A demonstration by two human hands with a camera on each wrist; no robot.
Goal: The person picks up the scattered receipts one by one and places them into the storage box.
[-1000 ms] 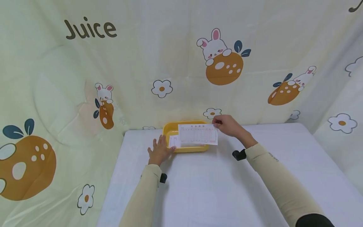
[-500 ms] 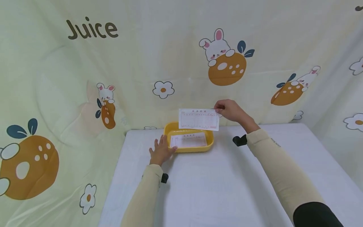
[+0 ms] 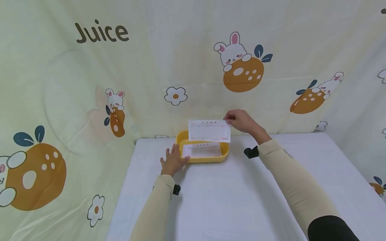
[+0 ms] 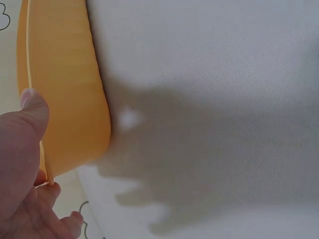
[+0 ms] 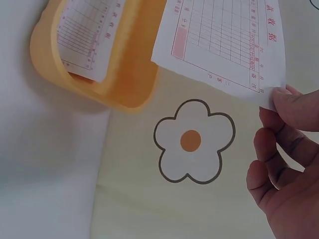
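A yellow plastic tray (image 3: 205,160) stands at the far edge of the white-covered table. My left hand (image 3: 173,162) grips its near left corner; in the left wrist view the thumb (image 4: 36,107) lies at the rim and fingertips touch it round the corner, some fingers spread. A printed white receipt slip (image 3: 209,131) is pinched by its upper right corner in my right hand (image 3: 240,121), above the tray's back part. Another receipt slip (image 3: 202,150) lies in the tray. The right wrist view shows red print on the held slip (image 5: 214,47), its far part cut off.
A cream curtain (image 3: 144,67) printed with rabbits, oranges and flowers hangs right behind the table (image 3: 223,201). White tabletop stretches in front of the tray and to its right. Black straps sit at both sleeve cuffs.
My right hand has raised the receipt slip off the tray, uncovering the slip below, then lowered it slightly. The left hand keeps its place at the tray's corner.
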